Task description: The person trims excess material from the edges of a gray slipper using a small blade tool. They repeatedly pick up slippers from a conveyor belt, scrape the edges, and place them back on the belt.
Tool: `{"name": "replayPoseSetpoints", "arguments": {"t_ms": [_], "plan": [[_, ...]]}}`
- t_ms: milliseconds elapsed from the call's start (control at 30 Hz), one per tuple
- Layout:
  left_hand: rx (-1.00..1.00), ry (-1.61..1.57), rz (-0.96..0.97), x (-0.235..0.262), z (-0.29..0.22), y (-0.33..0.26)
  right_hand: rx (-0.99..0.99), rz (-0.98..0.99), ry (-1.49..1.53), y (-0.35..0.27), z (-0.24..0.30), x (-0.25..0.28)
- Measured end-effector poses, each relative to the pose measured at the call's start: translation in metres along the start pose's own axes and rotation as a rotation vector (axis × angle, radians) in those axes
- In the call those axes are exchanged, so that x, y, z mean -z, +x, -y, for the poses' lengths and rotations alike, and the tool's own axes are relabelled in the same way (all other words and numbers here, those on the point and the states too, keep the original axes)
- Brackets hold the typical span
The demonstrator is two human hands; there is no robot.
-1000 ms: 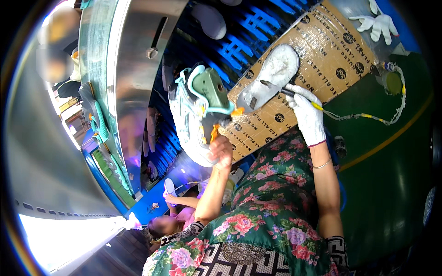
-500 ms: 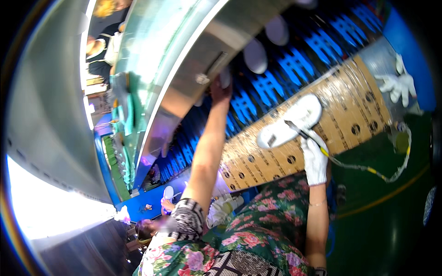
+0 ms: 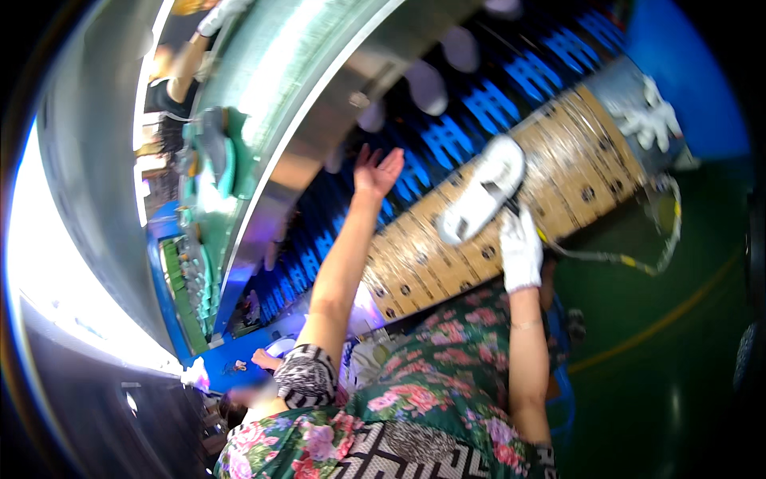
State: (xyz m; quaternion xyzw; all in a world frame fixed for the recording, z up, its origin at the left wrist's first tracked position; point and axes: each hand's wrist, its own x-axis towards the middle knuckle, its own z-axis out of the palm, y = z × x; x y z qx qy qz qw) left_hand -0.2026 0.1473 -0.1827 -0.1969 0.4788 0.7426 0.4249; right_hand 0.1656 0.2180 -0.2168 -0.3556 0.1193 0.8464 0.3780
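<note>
My left hand (image 3: 377, 172), bare, is held palm up with the fingers apart. It is over the near edge of a row of blue slats (image 3: 447, 144), below a metal hood, with nothing in it. A white shoe (image 3: 483, 195) lies tilted on a ledge (image 3: 558, 168) covered with printed brown tape. My right hand (image 3: 520, 249), in a white glove, is closed around a slim dark corded tool (image 3: 511, 207). Its tip is close to the side of the shoe; whether they touch I cannot tell. A cable (image 3: 606, 256) with yellow bands trails right from that hand.
Pale soles (image 3: 427, 86) hang in a row under the metal hood (image 3: 351, 100). A loose white glove (image 3: 650, 120) rests at the ledge's right end. Beyond the hood, green-soled shoes (image 3: 217, 152) stand on a line, with another person's gloved hand (image 3: 223, 16) at the far left.
My left hand has drawn back from a pale sole under the hood and opened. The white shoe has turned to a steeper slant, and the right-hand tool now points beside it.
</note>
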Motion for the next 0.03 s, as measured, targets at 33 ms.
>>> {"name": "replayPoseSetpoints", "arguments": {"t_ms": [33], "plan": [[0.046, 0.031, 0.026, 0.0159, 0.0060, -0.0131, -0.054, -0.023, 0.107, -0.0005, -0.0002, -0.0041]]}}
